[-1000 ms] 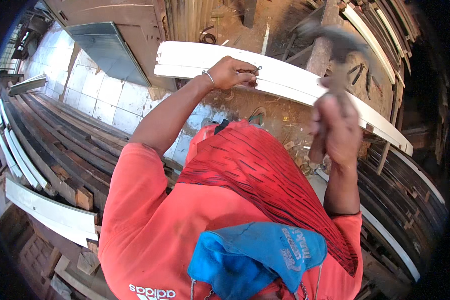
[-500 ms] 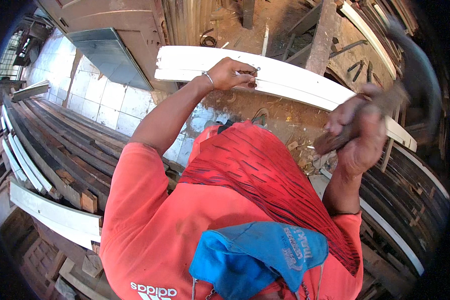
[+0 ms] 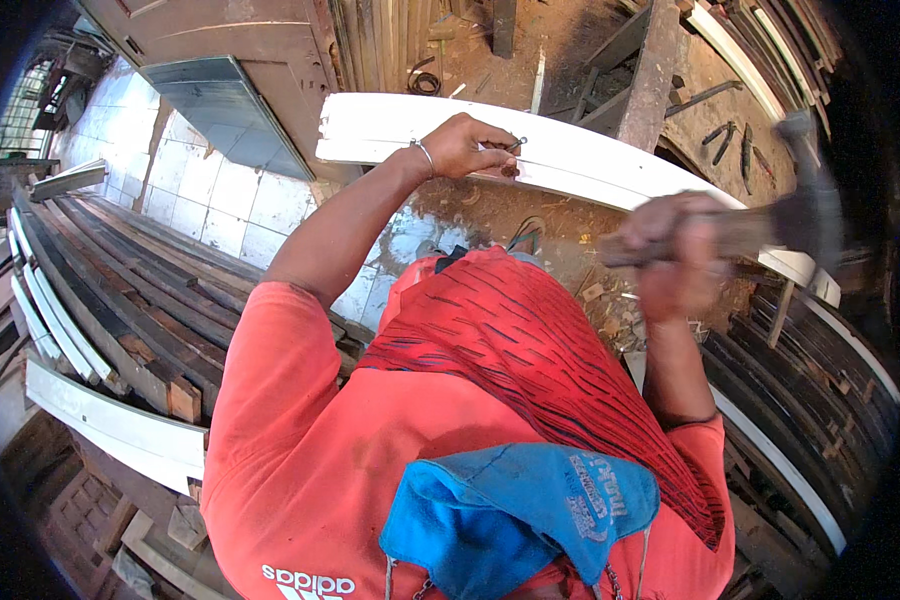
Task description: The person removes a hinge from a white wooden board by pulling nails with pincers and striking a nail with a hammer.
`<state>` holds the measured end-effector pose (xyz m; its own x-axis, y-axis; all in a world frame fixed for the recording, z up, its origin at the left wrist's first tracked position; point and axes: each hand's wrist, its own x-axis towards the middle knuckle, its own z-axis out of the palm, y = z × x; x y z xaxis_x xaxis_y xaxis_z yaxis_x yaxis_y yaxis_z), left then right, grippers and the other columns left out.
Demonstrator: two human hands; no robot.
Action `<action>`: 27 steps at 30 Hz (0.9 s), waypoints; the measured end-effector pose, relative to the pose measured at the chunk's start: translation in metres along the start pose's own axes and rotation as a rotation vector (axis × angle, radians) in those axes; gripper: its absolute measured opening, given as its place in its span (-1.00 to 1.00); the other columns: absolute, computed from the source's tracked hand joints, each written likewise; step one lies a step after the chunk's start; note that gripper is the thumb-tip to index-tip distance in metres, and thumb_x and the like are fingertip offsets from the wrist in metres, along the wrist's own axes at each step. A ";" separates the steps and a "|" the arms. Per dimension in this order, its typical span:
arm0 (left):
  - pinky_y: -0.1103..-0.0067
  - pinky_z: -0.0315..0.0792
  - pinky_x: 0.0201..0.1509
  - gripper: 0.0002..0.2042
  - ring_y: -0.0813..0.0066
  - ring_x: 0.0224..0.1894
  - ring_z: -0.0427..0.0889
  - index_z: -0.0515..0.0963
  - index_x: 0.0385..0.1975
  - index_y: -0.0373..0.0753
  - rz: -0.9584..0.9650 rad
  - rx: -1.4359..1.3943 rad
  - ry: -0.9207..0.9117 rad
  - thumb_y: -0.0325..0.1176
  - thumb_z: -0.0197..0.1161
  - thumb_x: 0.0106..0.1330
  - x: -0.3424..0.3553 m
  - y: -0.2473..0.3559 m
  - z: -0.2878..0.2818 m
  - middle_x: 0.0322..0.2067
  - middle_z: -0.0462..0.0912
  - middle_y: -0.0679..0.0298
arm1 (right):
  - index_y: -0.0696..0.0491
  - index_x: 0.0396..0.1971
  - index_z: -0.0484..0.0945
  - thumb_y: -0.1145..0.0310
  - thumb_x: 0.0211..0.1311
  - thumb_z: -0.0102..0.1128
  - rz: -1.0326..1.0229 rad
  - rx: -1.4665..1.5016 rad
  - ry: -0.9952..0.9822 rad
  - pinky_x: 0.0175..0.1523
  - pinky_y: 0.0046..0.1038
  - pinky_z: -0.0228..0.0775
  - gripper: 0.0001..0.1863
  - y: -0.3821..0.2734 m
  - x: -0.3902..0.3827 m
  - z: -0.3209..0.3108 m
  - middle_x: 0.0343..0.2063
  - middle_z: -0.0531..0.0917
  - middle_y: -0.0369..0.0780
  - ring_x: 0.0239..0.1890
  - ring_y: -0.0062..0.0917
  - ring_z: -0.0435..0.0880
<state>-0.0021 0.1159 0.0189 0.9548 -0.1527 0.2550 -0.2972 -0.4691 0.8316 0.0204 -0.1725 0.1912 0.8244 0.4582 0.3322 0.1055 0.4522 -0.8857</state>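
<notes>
A long white board [image 3: 595, 152] stretches across in front of me, from the upper left to the right. My left hand [image 3: 464, 148] rests at its middle, thumb and fingers pinching a dark nail [image 3: 520, 143] against the board. The nail's head sticks out past my fingertips. To the right, my right hand [image 3: 676, 252] wraps round the wooden handle of a hammer [image 3: 750, 232]. The hammer's dark metal head hangs over the right part of the board, apart from the nail. Motion blurs this hand and the hammer.
Stacked dark timbers [image 3: 150, 285] lie at the left, with more timber [image 3: 785, 400] at the lower right. Pliers [image 3: 718, 140] lie on a wooden surface beyond the board. A glass-like panel [image 3: 232, 110] leans by a brown door [image 3: 245, 32]. Wood scraps litter the floor.
The hammer has swung down and a little left, and its head has turned from pointing up and away to pointing right. My left hand stays at the nail.
</notes>
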 end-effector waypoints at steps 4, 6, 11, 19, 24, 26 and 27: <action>0.43 0.59 -0.05 -0.76 0.19 -0.22 0.77 0.72 -0.09 -0.15 -0.082 0.080 -0.049 -0.24 0.37 0.31 0.005 0.007 -0.009 -0.24 0.78 0.14 | 0.06 -0.30 0.53 0.08 0.41 0.24 0.765 -0.656 -0.347 -0.51 -0.56 0.33 -0.68 0.029 0.000 -0.026 -0.58 0.53 -0.33 -0.60 -0.66 0.51; 0.44 0.59 -0.08 -0.76 0.21 -0.24 0.77 0.72 -0.10 -0.17 -0.014 0.122 0.020 -0.24 0.37 0.31 -0.001 0.003 -0.002 -0.25 0.78 0.15 | 0.05 -0.32 0.54 0.08 0.42 0.25 0.895 -0.568 -0.235 -0.52 -0.61 0.31 -0.68 0.033 0.000 -0.030 -0.60 0.52 -0.37 -0.63 -0.70 0.48; 0.51 0.57 -0.09 -0.77 0.42 -0.21 0.75 0.72 -0.11 -0.22 -0.173 -0.096 0.025 -0.22 0.30 0.41 0.001 0.016 -0.003 -0.25 0.79 0.21 | 0.05 -0.40 0.53 0.07 0.42 0.25 0.677 -0.780 0.031 -0.50 -0.60 0.27 -0.65 0.061 0.006 -0.073 -0.62 0.50 -0.39 -0.63 -0.73 0.44; 0.45 0.59 0.15 -0.40 0.32 -0.08 0.75 0.60 -0.04 -0.46 -0.444 -0.527 0.648 0.08 -0.12 0.61 0.013 0.006 -0.031 -0.18 0.74 0.02 | 0.21 -0.06 0.67 0.05 0.22 0.38 0.406 -1.451 -0.197 -0.08 -0.16 0.50 -0.49 0.088 0.030 -0.160 -0.34 0.69 -0.01 -0.26 -0.14 0.69; 0.47 0.56 0.09 -0.42 0.38 -0.14 0.73 0.65 -0.12 -0.41 -0.400 -0.446 0.664 0.07 -0.07 0.59 0.037 0.018 -0.022 -0.23 0.75 0.14 | 0.17 -0.07 0.69 0.11 0.16 0.45 0.142 -1.486 -0.464 0.04 -0.16 0.46 -0.52 0.104 0.063 -0.214 -0.19 0.66 -0.03 -0.07 -0.13 0.61; 0.48 0.53 0.10 -0.43 0.40 -0.11 0.71 0.65 -0.12 -0.38 -0.412 -0.448 0.588 0.08 -0.09 0.60 0.048 0.025 -0.002 -0.22 0.75 0.16 | 0.15 -0.07 0.69 0.13 0.14 0.47 0.050 -1.459 -0.558 0.05 -0.18 0.45 -0.54 0.112 0.074 -0.232 -0.17 0.66 -0.04 -0.05 -0.15 0.59; 0.49 0.51 0.11 -0.43 0.42 -0.09 0.70 0.65 -0.12 -0.36 -0.375 -0.484 0.550 0.09 -0.09 0.60 0.052 0.029 0.007 -0.21 0.74 0.16 | 0.15 -0.06 0.69 0.12 0.12 0.49 0.001 -1.439 -0.614 0.04 -0.16 0.44 -0.52 0.115 0.079 -0.240 -0.19 0.65 -0.05 -0.08 -0.13 0.57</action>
<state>0.0394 0.0888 0.0529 0.8944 0.4468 0.0188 -0.0420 0.0422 0.9982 0.2311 -0.2679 0.0380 0.5180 0.8506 0.0903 0.8239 -0.4677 -0.3201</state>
